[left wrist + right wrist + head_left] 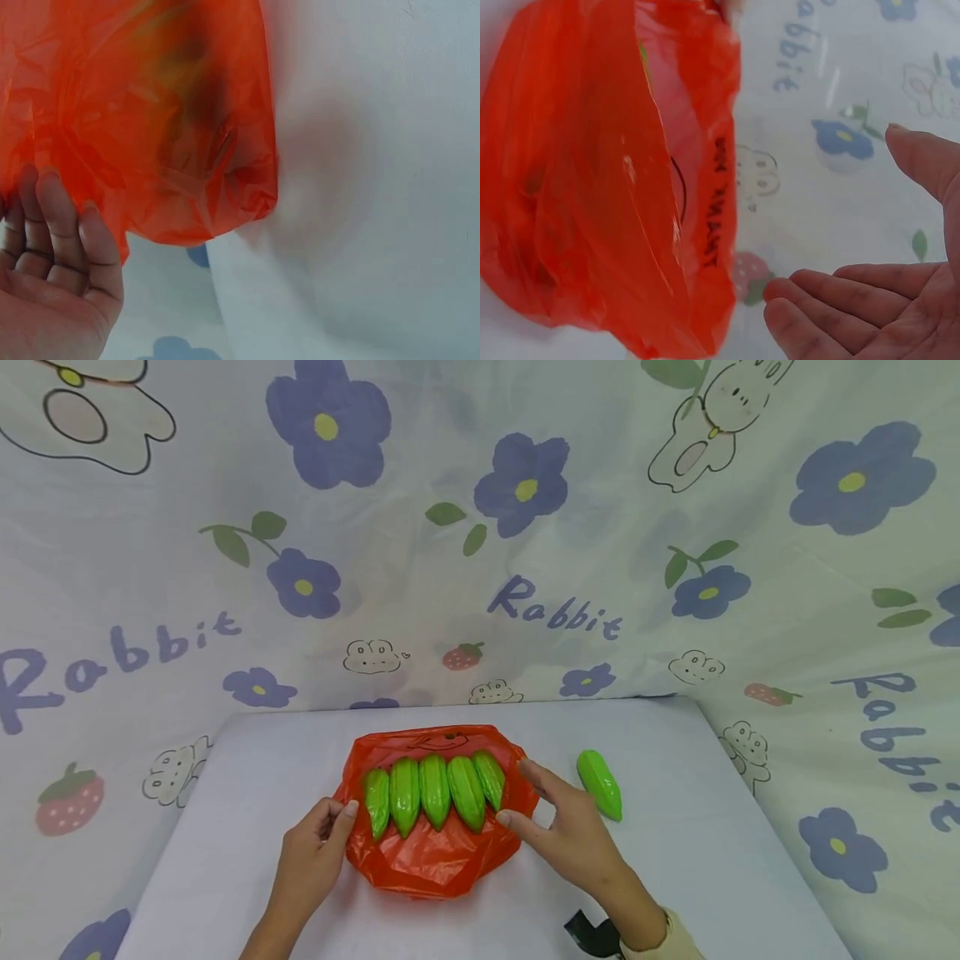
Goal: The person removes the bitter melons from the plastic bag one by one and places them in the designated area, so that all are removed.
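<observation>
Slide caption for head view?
Left hand grips a red plastic bag of five green ribbed fruits; right hand alongside, sixth fruit outside.

Pale backdrop (405, 577), blue flowers (326, 427), strawberries (69, 802), "Rabbit" lettering (557, 612); white tabletop (690, 835) below.

A pale cloth (405, 577) hangs beyond the far edge of a white tabletop (217, 835) and down its left and right sides. I can see purple flowers (527, 491) with yellow centres, outlined rabbits (372, 657), a strawberry (70, 803) printed at left, and "Rabbit" lettering (557, 610) across the far side.
</observation>
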### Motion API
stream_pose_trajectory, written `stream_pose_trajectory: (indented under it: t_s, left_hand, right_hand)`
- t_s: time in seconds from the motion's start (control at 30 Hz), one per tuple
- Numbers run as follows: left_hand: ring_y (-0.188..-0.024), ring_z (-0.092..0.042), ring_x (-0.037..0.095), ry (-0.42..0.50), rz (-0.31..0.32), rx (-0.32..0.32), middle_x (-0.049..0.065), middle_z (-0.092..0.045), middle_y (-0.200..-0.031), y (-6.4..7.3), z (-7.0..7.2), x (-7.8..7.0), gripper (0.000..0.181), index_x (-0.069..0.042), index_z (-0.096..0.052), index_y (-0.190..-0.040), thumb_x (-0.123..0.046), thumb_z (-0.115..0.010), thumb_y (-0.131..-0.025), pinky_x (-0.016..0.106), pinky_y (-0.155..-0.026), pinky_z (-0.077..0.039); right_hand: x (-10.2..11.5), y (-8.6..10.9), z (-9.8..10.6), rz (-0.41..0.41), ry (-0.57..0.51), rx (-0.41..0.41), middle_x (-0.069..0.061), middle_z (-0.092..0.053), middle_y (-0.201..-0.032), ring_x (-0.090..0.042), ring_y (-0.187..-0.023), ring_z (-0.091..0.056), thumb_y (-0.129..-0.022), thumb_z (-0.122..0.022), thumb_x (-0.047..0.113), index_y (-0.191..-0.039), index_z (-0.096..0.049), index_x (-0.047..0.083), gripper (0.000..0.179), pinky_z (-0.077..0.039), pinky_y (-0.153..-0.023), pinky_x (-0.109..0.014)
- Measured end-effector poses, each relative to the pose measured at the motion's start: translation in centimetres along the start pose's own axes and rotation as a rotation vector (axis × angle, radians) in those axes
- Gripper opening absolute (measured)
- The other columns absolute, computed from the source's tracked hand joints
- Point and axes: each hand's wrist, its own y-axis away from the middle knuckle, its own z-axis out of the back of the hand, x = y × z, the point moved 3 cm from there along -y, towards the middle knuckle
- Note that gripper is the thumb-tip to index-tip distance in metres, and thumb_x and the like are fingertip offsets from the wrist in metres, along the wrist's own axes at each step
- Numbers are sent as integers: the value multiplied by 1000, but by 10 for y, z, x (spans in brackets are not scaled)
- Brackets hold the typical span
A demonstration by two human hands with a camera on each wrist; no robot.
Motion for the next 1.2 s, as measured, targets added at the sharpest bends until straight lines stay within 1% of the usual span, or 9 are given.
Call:
stream_pose_trajectory:
  t_s: [0.1, 0.2, 0.33, 0.5, 0.6, 0.73, 0.87, 1.03, 1.2]
  left_hand:
    - [-76, -54, 18, 6, 0, -1, 3, -57, -79, 0, 0, 2, 33, -11, -61, -98, -42, -57, -109, 24, -63, -48]
    - [-76, -54, 18, 7, -2, -2, 3, -57, -79, 0, -1, 2, 33, -11, -61, -98, -42, -57, -109, 24, -63, -48]
    - [-77, -54, 19, 7, 2, -2, 3, -57, -80, -1, -1, 1, 33, -10, -61, -98, -42, -56, -109, 24, -63, -49]
    - [-75, -54, 18, 12, 2, -1, 4, -58, -79, 0, -2, 3, 33, -10, -61, -98, -41, -57, -109, 24, -62, -49]
    - [-74, -54, 18, 16, 6, 3, 4, -58, -79, 0, -3, 3, 34, -10, -61, -98, -42, -57, -109, 24, -61, -48]
    - [-75, -54, 18, 20, 12, 10, 4, -57, -79, -2, -4, 2, 35, -10, -60, -98, -43, -56, -108, 24, -61, -48]
    - [-76, -54, 19, 19, 15, 16, 4, -58, -80, -3, -5, 1, 37, -10, -60, -97, -45, -56, -109, 24, -62, -49]
    - [-77, -55, 20, 14, 17, 15, 4, -59, -81, -2, -5, 1, 35, -10, -60, -98, -43, -56, -109, 24, -63, -50]
    - [-77, -54, 19, 27, 32, 22, 4, -59, -81, 0, -6, 2, 36, -10, -60, -98, -44, -56, -108, 24, -62, -50]
  right_hand:
    - [3, -5, -11, 9, 2, 93, -4, -59, -148, -24, -137, -56, -90, -82, 49, -154, -49, 9, 82, -49, -106, -50]
    - [5, -11, -20, 3, 23, 163, -5, -55, -152, -27, -140, -52, -90, -79, 54, -156, -47, 7, 86, -47, -107, -52]
    - [4, -19, -32, -23, 49, 234, -8, -52, -155, -29, -141, -50, -88, -78, 59, -156, -46, 7, 92, -48, -107, -52]
    - [0, -29, -48, -61, 70, 300, -13, -54, -153, -30, -138, -54, -88, -80, 57, -157, -44, 4, 94, -51, -103, -52]
    - [-4, -35, -57, -72, 73, 318, -16, -56, -150, -32, -133, -58, -90, -81, 50, -155, -44, 0, 90, -53, -100, -51]
    - [-10, -41, -67, -86, 85, 319, -15, -62, -143, -31, -125, -63, -91, -81, 46, -154, -45, 0, 87, -56, -96, -49]
    - [-16, -46, -77, -107, 152, 316, -12, -68, -131, -26, -114, -67, -91, -82, 45, -152, -49, 2, 82, -59, -91, -47]
    - [-20, -51, -85, -147, 217, 295, -8, -71, -117, -22, -99, -68, -90, -83, 39, -143, -57, 4, 69, -61, -83, -43]
    - [-25, -53, -93, -169, 249, 288, -5, -71, -111, -19, -94, -67, -90, -84, 38, -139, -59, 5, 64, -61, -79, -40]
